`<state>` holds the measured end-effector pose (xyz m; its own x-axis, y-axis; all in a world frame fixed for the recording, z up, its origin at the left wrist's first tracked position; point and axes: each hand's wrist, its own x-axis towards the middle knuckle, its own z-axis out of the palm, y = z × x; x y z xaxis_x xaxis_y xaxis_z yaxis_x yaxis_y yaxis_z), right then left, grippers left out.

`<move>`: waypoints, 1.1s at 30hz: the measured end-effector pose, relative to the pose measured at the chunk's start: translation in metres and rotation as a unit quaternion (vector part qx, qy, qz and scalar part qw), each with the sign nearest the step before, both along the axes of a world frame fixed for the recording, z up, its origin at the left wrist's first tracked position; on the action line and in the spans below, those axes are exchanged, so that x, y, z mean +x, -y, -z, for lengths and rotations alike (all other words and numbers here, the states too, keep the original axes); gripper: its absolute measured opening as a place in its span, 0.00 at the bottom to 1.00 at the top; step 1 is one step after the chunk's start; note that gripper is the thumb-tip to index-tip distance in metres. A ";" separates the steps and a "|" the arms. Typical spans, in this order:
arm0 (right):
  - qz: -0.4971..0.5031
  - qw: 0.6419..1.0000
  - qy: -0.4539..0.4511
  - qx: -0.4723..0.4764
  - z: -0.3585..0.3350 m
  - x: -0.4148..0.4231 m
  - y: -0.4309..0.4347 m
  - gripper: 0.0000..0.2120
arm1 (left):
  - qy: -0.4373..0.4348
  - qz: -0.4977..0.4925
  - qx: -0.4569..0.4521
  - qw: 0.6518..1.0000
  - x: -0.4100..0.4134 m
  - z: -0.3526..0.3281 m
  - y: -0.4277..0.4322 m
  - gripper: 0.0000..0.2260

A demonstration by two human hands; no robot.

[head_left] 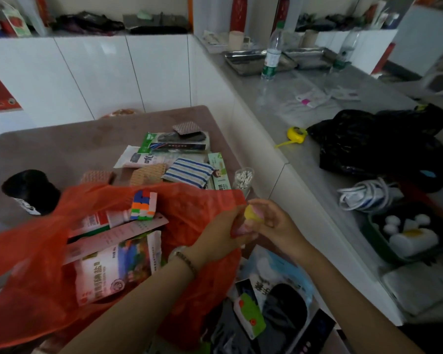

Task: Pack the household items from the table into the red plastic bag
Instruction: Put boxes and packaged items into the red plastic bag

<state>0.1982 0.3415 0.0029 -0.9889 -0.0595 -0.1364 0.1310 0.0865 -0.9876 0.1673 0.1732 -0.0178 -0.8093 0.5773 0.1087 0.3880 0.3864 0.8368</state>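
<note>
The red plastic bag [33, 264] lies open on the brown table [62, 146]. Inside it I see a salt packet [113, 272], a colourful puzzle cube [143, 204] and a pink flat box [118, 236]. My left hand [224, 232] and my right hand [271, 219] meet at the bag's right rim. Together they hold a small yellow and pink item [251, 217]; which hand bears it I cannot tell for sure. Behind the bag lie a striped blue cloth [187, 172], packets [143, 158], orange sponges [146, 175] and a jar of cotton swabs [244, 178].
A black round object [31, 190] stands left of the bag. Near my arms lie a blue packet [284, 267] and a green and white item [250, 315]. The grey counter on the right carries a black bag [368, 141], a yellow tape measure [296, 135] and a water bottle [273, 54].
</note>
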 end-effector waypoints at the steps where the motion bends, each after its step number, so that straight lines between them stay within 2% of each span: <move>1: 0.003 1.000 -0.003 -0.005 -0.002 -0.008 0.001 0.20 | 0.034 -0.010 0.032 0.999 -0.006 -0.003 -0.002 0.30; 3: 0.038 0.999 -0.008 -0.021 -0.002 -0.027 0.004 0.16 | 0.108 -0.031 0.099 0.989 -0.020 -0.006 -0.001 0.32; 5: 0.114 0.993 -0.006 -0.012 0.009 -0.050 0.002 0.14 | 0.158 -0.064 0.156 0.973 -0.036 -0.005 0.003 0.32; 7: 0.169 0.985 0.013 0.019 0.024 -0.073 0.000 0.21 | 0.184 -0.099 0.181 0.961 -0.053 -0.001 0.009 0.29; 10: 0.189 0.977 0.096 0.010 0.042 -0.102 0.001 0.32 | 0.221 -0.138 0.198 0.945 -0.071 0.011 0.017 0.25; 13: 0.190 0.964 0.184 -0.034 0.058 -0.130 0.005 0.39 | 0.241 -0.159 0.203 0.936 -0.079 0.019 0.020 0.21; 15: 0.168 0.962 0.213 -0.037 0.071 -0.144 0.005 0.50 | 0.249 -0.161 0.213 0.931 -0.086 0.019 0.019 0.21; 16: 0.156 0.963 0.216 -0.036 0.078 -0.149 0.004 0.51 | 0.248 -0.161 0.216 0.931 -0.090 0.019 0.018 0.21; 21: 0.143 0.970 0.194 -0.039 0.076 -0.145 0.013 0.38 | 0.246 -0.149 0.217 0.933 -0.100 0.021 0.013 0.23; 24: 0.148 0.967 0.195 -0.068 0.080 -0.137 0.012 0.44 | 0.253 -0.144 0.217 0.932 -0.096 0.023 0.012 0.24; 27: 0.186 0.967 0.164 -0.054 0.067 -0.128 0.008 0.30 | 0.247 -0.147 0.227 0.930 -0.092 0.019 0.015 0.23; 29: 0.202 0.969 0.125 -0.072 0.048 -0.121 0.005 0.25 | 0.230 -0.148 0.232 0.933 -0.088 0.008 0.022 0.23; 30: 0.195 0.971 0.092 -0.099 0.034 -0.117 0.005 0.26 | 0.219 -0.149 0.235 0.935 -0.085 0.000 0.028 0.23; 33: 0.082 0.972 0.023 -0.217 -0.011 -0.102 0.018 0.41 | 0.177 -0.172 0.246 0.937 -0.069 -0.022 0.056 0.21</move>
